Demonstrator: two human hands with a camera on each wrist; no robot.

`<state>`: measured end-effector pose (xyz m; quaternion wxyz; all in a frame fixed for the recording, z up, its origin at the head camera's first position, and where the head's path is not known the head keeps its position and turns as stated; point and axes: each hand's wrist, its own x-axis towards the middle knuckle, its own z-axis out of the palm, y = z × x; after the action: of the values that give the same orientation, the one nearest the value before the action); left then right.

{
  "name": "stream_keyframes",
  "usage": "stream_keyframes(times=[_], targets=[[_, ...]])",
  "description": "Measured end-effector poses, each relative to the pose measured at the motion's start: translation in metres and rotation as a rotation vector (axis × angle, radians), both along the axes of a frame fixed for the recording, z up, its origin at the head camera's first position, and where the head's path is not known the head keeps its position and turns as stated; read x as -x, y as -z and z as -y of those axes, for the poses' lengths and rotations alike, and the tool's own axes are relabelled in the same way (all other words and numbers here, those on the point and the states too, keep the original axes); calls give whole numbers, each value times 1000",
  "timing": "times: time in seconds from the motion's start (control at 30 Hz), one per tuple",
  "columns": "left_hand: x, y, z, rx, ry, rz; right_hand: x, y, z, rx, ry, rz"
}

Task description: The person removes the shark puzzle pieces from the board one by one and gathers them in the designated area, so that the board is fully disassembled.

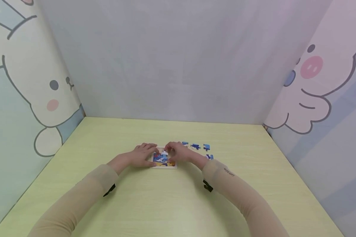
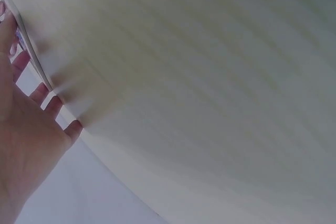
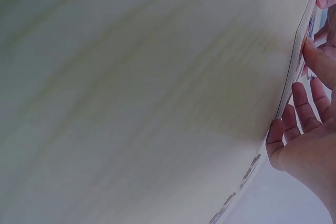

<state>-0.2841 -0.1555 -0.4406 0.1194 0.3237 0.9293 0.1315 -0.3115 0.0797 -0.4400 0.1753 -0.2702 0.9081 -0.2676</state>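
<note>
A small jigsaw puzzle board [image 1: 163, 167] with a pale frame lies flat on the table, its picture blue, white and orange. My left hand [image 1: 142, 155] rests at its left side, thumb on the near left edge and the other fingers spread toward the far side. Over the board's right part lies my right hand [image 1: 180, 152], index fingertip and thumb apart and touching the picture area. A white and light-blue puzzle piece [image 1: 164, 153] shows between the hands, by the right index finger; whether it sits flat is too small to tell. Both wrist views catch fingers along the board's edge.
Several loose puzzle pieces [image 1: 195, 146] lie to the right of the board, some partly behind the right wrist. The pale yellow table [image 1: 172, 204] ends at a grey-white curtain [image 1: 172, 65] behind, with printed cartoon panels on both sides.
</note>
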Motion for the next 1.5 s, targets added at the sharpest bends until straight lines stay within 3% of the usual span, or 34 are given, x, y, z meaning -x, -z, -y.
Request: stream_keyframes(times=[0.37, 0.8, 1.13, 1.5], targets=[[-1, 0, -1, -8, 7, -5, 1, 1, 0, 123, -12, -17], [0, 0, -1, 4, 5, -9, -5, -9, -2, 230, 45, -59], [-1, 1, -1, -2, -6, 0, -9, -27, -21, 202, 67, -99], [-1, 0, 0, -2, 9, -14, -11, -37, -61, 196, 80, -111]])
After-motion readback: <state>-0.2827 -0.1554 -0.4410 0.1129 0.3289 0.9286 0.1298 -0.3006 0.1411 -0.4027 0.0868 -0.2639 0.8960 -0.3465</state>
